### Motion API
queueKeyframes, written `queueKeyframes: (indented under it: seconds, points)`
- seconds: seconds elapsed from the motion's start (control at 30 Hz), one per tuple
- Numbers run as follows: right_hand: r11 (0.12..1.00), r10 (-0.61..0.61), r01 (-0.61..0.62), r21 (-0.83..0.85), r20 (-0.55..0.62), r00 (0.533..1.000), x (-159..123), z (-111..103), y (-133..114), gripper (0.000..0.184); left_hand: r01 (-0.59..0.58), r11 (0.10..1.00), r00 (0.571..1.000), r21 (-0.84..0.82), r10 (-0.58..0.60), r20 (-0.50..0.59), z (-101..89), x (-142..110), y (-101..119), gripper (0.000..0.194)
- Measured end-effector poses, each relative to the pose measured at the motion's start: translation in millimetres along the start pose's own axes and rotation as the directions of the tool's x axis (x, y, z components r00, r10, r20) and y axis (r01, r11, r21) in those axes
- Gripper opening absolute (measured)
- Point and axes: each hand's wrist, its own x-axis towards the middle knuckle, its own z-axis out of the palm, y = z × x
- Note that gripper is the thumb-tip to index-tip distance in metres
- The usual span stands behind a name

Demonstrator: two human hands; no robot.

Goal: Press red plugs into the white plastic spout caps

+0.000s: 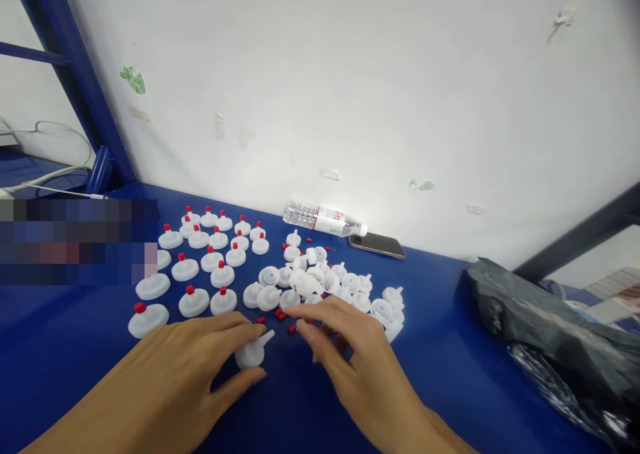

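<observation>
Workshop-like place, blue worktop (435, 354), rows of red-tipped white caps (222, 276), loose white parts (306, 283) heaped alongside

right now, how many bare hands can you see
2: the left hand, lower left, holding a white spouted piece, and the right hand, to its right, near loose red caps. The blurred patch at far left may hide others.

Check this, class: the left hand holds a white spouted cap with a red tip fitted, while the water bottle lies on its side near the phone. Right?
Not quite: in the head view, the left hand holds a white spouted cap with its spout bare. The water bottle does lie on its side near the phone.
</observation>
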Motion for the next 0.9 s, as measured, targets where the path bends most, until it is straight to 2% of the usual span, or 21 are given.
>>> queueKeyframes:
  seconds: [0.1,0.2,0.33,0.5,0.63,0.77,0.9]
  points:
    - [0.981,0.107,-0.107,0.163,0.009,0.994,3,0,-1,0.018,-0.085,0.995,0.995,0.043,0.083,0.052,-0.6,0,4,0.032]
    - [0.945,0.169,-0.168,0.281,0.023,0.985,2,2,-1,0.01,-0.082,0.996,0.995,0.022,0.081,0.062,0.1,0,7,0.032]
    - [0.939,0.173,-0.184,0.291,0.064,0.983,-1,8,-1,0.007,-0.079,0.996,0.993,-0.034,0.082,0.085,2.0,-3,11,0.044]
    - [0.932,0.19,-0.204,0.3,0.073,0.979,-1,9,-2,0.007,-0.048,0.997,0.999,-0.064,0.05,0.016,7.3,-7,12,0.054]
    - [0.879,0.25,-0.266,0.395,0.093,0.964,4,4,-6,0.009,-0.05,0.989,0.999,-0.139,0.047,-0.022,6.6,-7,16,0.057]
    - [0.824,0.261,-0.293,0.484,0.135,0.956,7,1,-8,0.015,-0.135,0.971,0.99,-0.199,0.139,0.007,4.6,-8,20,0.053]
    - [0.798,0.246,-0.296,0.525,0.166,0.955,7,-2,-7,0.023,-0.204,0.961,0.976,-0.187,0.185,-0.11,7.9,-12,23,0.048]
